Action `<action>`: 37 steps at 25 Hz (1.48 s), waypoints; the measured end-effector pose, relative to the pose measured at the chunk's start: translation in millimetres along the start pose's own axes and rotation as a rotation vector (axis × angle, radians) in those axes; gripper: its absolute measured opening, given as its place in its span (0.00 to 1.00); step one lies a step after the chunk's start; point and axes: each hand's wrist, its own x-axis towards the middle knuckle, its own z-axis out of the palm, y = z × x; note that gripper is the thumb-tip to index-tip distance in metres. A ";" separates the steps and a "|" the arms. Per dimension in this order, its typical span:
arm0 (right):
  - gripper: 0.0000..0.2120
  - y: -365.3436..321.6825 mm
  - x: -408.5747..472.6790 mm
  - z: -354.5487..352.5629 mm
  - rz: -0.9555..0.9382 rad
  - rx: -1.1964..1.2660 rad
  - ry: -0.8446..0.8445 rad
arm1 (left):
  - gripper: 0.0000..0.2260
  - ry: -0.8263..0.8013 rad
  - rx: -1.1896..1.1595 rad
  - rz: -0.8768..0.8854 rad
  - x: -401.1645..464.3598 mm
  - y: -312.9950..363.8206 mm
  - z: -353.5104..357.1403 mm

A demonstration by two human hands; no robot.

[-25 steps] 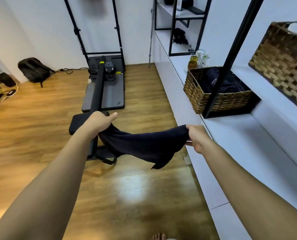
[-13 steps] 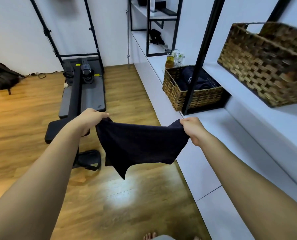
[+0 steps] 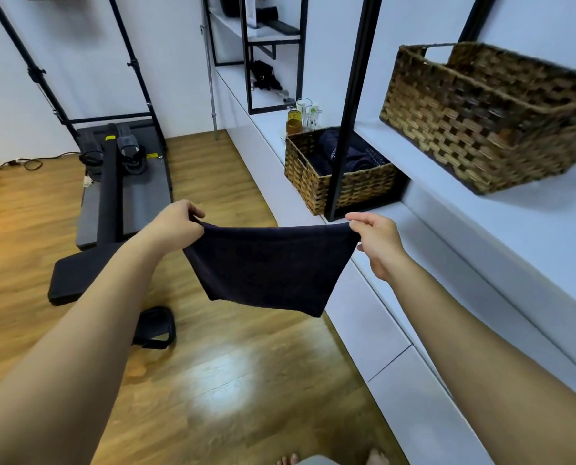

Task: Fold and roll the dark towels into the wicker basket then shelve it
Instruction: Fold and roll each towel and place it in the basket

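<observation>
A dark navy towel [image 3: 270,263] hangs spread flat in the air above the wooden floor. My left hand [image 3: 176,223] pinches its upper left corner and my right hand [image 3: 377,239] pinches its upper right corner, so the top edge is stretched between them. Behind my right hand, on the low white ledge [image 3: 447,250], stands a wicker basket [image 3: 317,182] with several dark towels inside. A second, larger wicker basket [image 3: 481,119] sits tilted on the shelf above at the right.
A black metal shelf post [image 3: 350,109] rises in front of the lower basket. Glass bottles [image 3: 300,117] stand behind that basket. An exercise machine with a black pad [image 3: 112,196] lies on the floor at the left. My bare toes [image 3: 290,459] show at the bottom.
The towel has gone from a sagging, twisted drape to a flat spread sheet with a taut top edge. The view has swung right, bringing the shelves and baskets closer.
</observation>
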 end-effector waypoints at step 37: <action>0.04 -103.7 -64.2 -369.2 -0.419 0.510 0.661 | 0.05 -0.231 -1.131 0.689 -54.1 445.0 138.8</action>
